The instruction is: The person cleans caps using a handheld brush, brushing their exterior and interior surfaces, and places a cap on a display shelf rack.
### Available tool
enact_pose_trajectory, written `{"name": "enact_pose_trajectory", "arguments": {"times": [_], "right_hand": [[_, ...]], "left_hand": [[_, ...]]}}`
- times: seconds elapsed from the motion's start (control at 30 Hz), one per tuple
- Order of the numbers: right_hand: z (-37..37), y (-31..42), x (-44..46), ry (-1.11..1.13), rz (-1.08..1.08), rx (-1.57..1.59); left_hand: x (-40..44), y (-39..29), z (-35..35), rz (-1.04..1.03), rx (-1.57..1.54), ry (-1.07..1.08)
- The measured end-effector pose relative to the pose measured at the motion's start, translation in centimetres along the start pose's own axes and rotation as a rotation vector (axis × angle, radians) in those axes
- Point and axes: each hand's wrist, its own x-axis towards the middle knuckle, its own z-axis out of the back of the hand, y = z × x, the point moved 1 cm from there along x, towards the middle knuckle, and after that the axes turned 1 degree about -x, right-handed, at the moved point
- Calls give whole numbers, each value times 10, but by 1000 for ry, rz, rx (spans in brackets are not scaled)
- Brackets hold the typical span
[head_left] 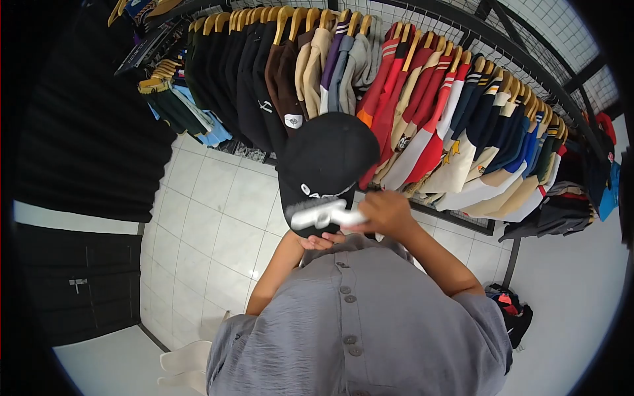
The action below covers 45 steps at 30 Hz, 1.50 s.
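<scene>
Pale tiles (205,185) cover the floor. A black curtain (86,119) hangs left, near a dark door (66,307); jackets (422,112) line a black rack (456,220) beside a white wall (568,284).

Lighting was bright and fairly even, soft glare lay on the floor tiles (212,188), motion blurred the white tool (322,216), and lens distortion bowed the darkened edges.

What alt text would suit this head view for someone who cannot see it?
A right hand holds a motion-blurred white tool over a black cap, which the left hand supports at its lower edge. Beyond, a row of jackets hangs above a tiled floor.
</scene>
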Motion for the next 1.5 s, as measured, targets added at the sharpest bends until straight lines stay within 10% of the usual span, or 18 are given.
{"name": "enact_pose_trajectory", "arguments": {"times": [0.2, 0.3, 0.33, 0.4, 0.47, 0.57, 0.67, 0.8, 0.83, 1.0, 1.07, 1.1, 1.27, 1.37, 1.43, 1.5], "right_hand": [[42, -58, 21, -166, -896, 171], [44, -48, 4, -237, -360, 440], [49, -51, 0, 202, -327, 432], [34, -57, 4, -27, -534, 445], [50, -73, 32, 262, -905, 117], [49, -102, 22, -61, -842, 339], [96, -92, 39, 86, -764, 1319], [144, -58, 93, 734, -91, 814], [150, -46, 106, 833, -312, 528], [152, -60, 123, 412, -415, 12], [148, -57, 117, 460, -345, 814], [143, -54, 114, 702, -387, 771], [113, -61, 99, 360, -249, 2], [124, -67, 90, 163, -636, 291], [99, -70, 51, -125, -667, 1097], [82, -66, 35, 238, -746, 851]], "left_hand": [[-3, -2, -31, -77, 68, -51], [-2, -2, -32, -110, 96, -34], [-2, -2, -34, -117, 102, -34], [0, 0, -34, -138, 109, -33], [3, 0, -31, -160, 126, -33], [6, -1, -33, -185, 167, -43], [8, -5, -37, -203, 175, -38], [14, -9, -39, -226, 183, -39], [16, -10, -37, -229, 185, -42], [22, -8, -40, -224, 204, -43], [24, -7, -41, -230, 212, -40], [23, -6, -41, -232, 211, -38], [26, 2, -41, -238, 202, -37], [24, 8, -38, -251, 208, -41], [23, 12, -37, -262, 207, -41], [25, 15, -37, -258, 206, -41]]}}
